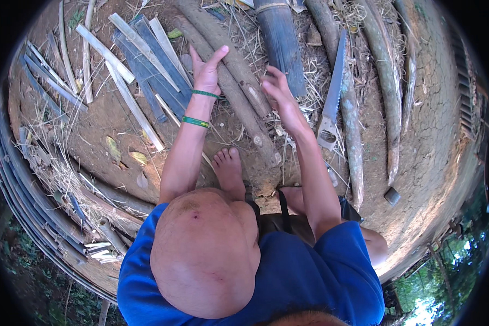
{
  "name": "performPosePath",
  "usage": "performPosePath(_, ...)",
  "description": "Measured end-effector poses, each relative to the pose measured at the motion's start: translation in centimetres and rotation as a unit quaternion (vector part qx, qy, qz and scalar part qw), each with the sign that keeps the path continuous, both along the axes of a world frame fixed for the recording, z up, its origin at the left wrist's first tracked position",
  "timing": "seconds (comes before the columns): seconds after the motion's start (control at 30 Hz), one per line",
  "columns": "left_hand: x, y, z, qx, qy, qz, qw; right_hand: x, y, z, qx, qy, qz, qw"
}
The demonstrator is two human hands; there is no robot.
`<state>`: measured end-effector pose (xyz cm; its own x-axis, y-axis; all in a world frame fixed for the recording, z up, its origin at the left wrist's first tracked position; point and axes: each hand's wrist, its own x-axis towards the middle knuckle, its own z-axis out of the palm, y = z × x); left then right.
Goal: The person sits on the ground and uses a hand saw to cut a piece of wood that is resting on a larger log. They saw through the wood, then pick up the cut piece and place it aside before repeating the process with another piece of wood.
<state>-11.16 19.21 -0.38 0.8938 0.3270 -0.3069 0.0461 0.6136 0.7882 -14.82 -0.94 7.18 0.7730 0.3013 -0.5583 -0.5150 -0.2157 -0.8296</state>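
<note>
My left hand (206,74), with green bands on its wrist and forearm, is open beside two thin logs (231,89) lying on the ground. Its thumb stands apart from the fingers, and I cannot tell if it touches the wood. On the other side of the logs, my right hand (280,93) has its fingers apart and slightly bent, holding nothing I can see. A hand saw (331,100) with a pale handle lies to the right of that hand. Ahead of it is a thick dark bamboo piece (281,43).
Split bamboo strips (149,65) lie to the left. Long poles (383,81) stretch along the right, past the saw. My bare foot (230,173) is close to the near log end. A small dark block (392,195) sits at the right.
</note>
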Motion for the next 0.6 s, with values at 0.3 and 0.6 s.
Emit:
performPosePath(0.3,-0.1,1.5,-0.2,0.002,-0.01,0.06,0.998,-2.6,-1.4,-1.4,0.171,0.305,-0.016,0.937)
performPosePath(0.6,0.3,2.7,1.1,-0.12,-0.081,0.001,0.989,-0.1,0.0,2.1,-0.215,-0.13,0.106,0.962)
